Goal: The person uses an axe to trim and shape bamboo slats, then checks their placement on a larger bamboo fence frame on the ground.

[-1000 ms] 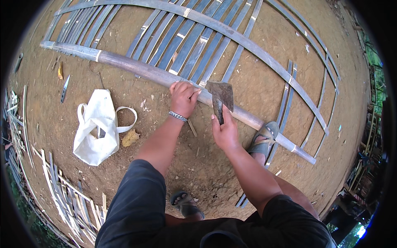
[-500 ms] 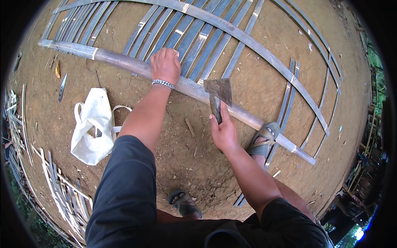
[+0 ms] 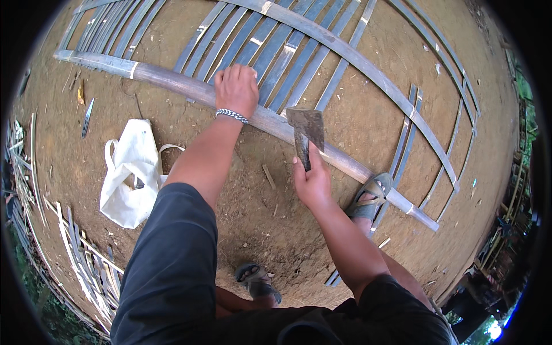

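Observation:
A hatchet (image 3: pixel 307 127) with a broad, worn metal head is in my right hand (image 3: pixel 314 183). Its head is up and overlaps the long bamboo pole (image 3: pixel 172 81) in the view. My left hand (image 3: pixel 237 91), with a chain bracelet at the wrist, is closed over the far side of the pole, by the ends of the dark bamboo slats (image 3: pixel 279 69). Whatever its fingers hold is hidden. The slats lie across the pole and under a long, flat split-bamboo strip (image 3: pixel 368 69) farther away. My sandalled right foot (image 3: pixel 371 195) rests on the pole toward its right end.
On the dirt ground at left are a white bag (image 3: pixel 131 190) with handles and a knife (image 3: pixel 87 118). A pile of split bamboo strips (image 3: pixel 86 270) lies at lower left. Narrow bamboo strips (image 3: pixel 457 138) form the right part of the frame. My left sandal (image 3: pixel 259 282) stands behind the pole.
The view has shifted slightly. The hatchet head is turned a little in my right hand. My left hand keeps its place at the pole, still closed.

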Demonstrator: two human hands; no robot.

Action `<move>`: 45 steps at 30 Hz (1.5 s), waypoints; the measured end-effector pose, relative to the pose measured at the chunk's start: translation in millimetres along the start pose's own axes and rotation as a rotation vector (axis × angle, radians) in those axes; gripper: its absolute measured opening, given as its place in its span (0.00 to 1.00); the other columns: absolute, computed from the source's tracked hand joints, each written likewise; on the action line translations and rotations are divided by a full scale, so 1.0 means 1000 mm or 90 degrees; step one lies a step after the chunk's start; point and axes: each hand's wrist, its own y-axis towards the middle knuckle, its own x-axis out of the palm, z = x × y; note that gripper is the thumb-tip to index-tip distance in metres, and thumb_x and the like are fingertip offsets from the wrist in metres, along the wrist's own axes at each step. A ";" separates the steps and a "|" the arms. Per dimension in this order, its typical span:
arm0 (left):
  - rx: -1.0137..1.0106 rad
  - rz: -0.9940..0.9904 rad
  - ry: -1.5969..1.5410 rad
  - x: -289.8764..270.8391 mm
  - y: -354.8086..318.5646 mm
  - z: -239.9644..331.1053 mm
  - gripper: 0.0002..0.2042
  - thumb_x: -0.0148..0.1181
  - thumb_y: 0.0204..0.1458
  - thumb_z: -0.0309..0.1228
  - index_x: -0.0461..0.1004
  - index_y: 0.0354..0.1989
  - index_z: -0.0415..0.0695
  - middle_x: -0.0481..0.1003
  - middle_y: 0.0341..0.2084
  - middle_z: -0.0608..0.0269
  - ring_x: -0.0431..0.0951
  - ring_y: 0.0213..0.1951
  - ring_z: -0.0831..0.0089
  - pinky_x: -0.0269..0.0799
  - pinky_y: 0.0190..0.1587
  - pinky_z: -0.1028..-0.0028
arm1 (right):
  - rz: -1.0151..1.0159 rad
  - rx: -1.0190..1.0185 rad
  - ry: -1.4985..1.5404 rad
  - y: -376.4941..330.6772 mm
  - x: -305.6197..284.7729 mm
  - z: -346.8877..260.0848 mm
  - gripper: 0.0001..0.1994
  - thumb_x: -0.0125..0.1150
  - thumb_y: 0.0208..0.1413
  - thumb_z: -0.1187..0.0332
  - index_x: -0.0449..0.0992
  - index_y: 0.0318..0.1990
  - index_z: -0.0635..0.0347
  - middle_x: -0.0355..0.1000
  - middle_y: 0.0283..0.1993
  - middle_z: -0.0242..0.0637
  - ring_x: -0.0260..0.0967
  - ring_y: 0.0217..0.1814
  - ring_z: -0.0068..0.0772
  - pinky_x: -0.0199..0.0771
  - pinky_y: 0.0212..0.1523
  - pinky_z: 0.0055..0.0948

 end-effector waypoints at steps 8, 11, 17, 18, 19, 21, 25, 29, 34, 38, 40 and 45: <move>0.004 -0.014 -0.017 -0.001 0.004 0.000 0.03 0.57 0.58 0.32 0.73 0.38 0.49 0.74 0.37 0.62 0.73 0.46 0.60 0.59 0.57 0.58 | -0.142 0.112 -0.050 0.006 -0.010 -0.019 0.20 0.60 0.61 0.64 0.72 0.56 0.68 0.74 0.46 0.59 0.74 0.44 0.65 0.75 0.45 0.51; 0.006 -0.011 -0.009 0.000 0.004 -0.001 0.03 0.57 0.58 0.32 0.73 0.38 0.49 0.74 0.37 0.61 0.73 0.46 0.60 0.59 0.57 0.58 | 0.026 -0.001 0.014 -0.002 -0.004 -0.011 0.20 0.59 0.62 0.65 0.72 0.57 0.69 0.74 0.47 0.58 0.74 0.45 0.64 0.75 0.45 0.50; 0.008 -0.004 -0.008 -0.003 0.003 0.000 0.04 0.57 0.58 0.32 0.73 0.38 0.49 0.74 0.37 0.61 0.73 0.46 0.60 0.59 0.57 0.58 | 0.031 -0.053 0.066 0.000 -0.005 -0.012 0.23 0.58 0.62 0.66 0.67 0.61 0.68 0.74 0.49 0.60 0.74 0.48 0.63 0.74 0.49 0.48; 0.006 -0.006 -0.006 -0.004 0.004 -0.001 0.04 0.57 0.58 0.32 0.73 0.38 0.49 0.74 0.36 0.61 0.73 0.46 0.60 0.59 0.57 0.58 | -0.068 0.033 0.006 0.004 -0.005 -0.016 0.24 0.59 0.61 0.66 0.67 0.62 0.67 0.74 0.49 0.61 0.74 0.48 0.63 0.74 0.49 0.48; -0.001 -0.011 -0.002 -0.003 0.001 -0.001 0.04 0.57 0.58 0.32 0.73 0.38 0.49 0.74 0.36 0.61 0.73 0.46 0.60 0.59 0.57 0.58 | -0.167 0.118 -0.054 0.006 -0.005 -0.019 0.24 0.59 0.61 0.66 0.66 0.63 0.67 0.74 0.49 0.61 0.74 0.48 0.63 0.74 0.50 0.48; -0.009 -0.012 0.003 0.001 0.002 0.002 0.04 0.57 0.58 0.32 0.73 0.38 0.49 0.74 0.36 0.61 0.73 0.46 0.60 0.59 0.57 0.58 | -0.045 0.047 0.001 0.002 0.003 0.002 0.25 0.60 0.61 0.67 0.66 0.63 0.68 0.74 0.48 0.62 0.75 0.49 0.61 0.74 0.50 0.48; -0.011 -0.019 -0.002 -0.002 0.002 -0.001 0.04 0.57 0.58 0.32 0.74 0.38 0.49 0.74 0.36 0.61 0.74 0.46 0.60 0.59 0.57 0.58 | 0.089 -0.028 0.136 -0.004 -0.006 -0.005 0.24 0.62 0.59 0.67 0.68 0.61 0.69 0.74 0.48 0.61 0.75 0.50 0.61 0.74 0.52 0.46; -0.011 -0.012 -0.002 -0.001 0.004 -0.001 0.03 0.57 0.58 0.32 0.74 0.38 0.49 0.75 0.36 0.62 0.74 0.46 0.60 0.59 0.57 0.58 | -0.017 0.025 0.103 -0.008 0.009 0.009 0.26 0.62 0.59 0.68 0.66 0.63 0.71 0.74 0.48 0.62 0.75 0.49 0.63 0.75 0.52 0.45; -0.018 -0.018 -0.005 -0.002 0.004 0.000 0.04 0.56 0.58 0.33 0.74 0.37 0.49 0.75 0.36 0.61 0.74 0.46 0.61 0.60 0.57 0.58 | 0.003 -0.001 0.044 -0.007 0.002 0.006 0.26 0.62 0.59 0.66 0.66 0.62 0.70 0.75 0.46 0.62 0.76 0.48 0.62 0.77 0.49 0.46; -0.021 -0.018 -0.008 -0.004 0.001 0.002 0.04 0.57 0.58 0.33 0.74 0.36 0.49 0.75 0.36 0.62 0.74 0.46 0.61 0.60 0.56 0.58 | 0.019 0.022 0.041 -0.016 0.007 0.012 0.29 0.61 0.60 0.66 0.62 0.66 0.67 0.75 0.47 0.60 0.77 0.47 0.60 0.78 0.46 0.46; -0.022 0.000 -0.014 -0.004 0.003 0.003 0.04 0.57 0.57 0.33 0.75 0.36 0.49 0.75 0.36 0.62 0.74 0.46 0.61 0.60 0.56 0.58 | -0.039 0.050 0.009 -0.009 0.006 0.012 0.31 0.61 0.60 0.66 0.60 0.69 0.62 0.75 0.48 0.60 0.76 0.47 0.60 0.78 0.46 0.48; -0.042 0.007 -0.026 0.000 0.000 0.002 0.04 0.57 0.57 0.34 0.76 0.36 0.50 0.74 0.34 0.62 0.74 0.44 0.63 0.60 0.56 0.61 | -0.136 0.103 -0.024 0.014 -0.020 -0.002 0.32 0.58 0.61 0.67 0.56 0.72 0.48 0.75 0.51 0.59 0.75 0.50 0.61 0.74 0.53 0.47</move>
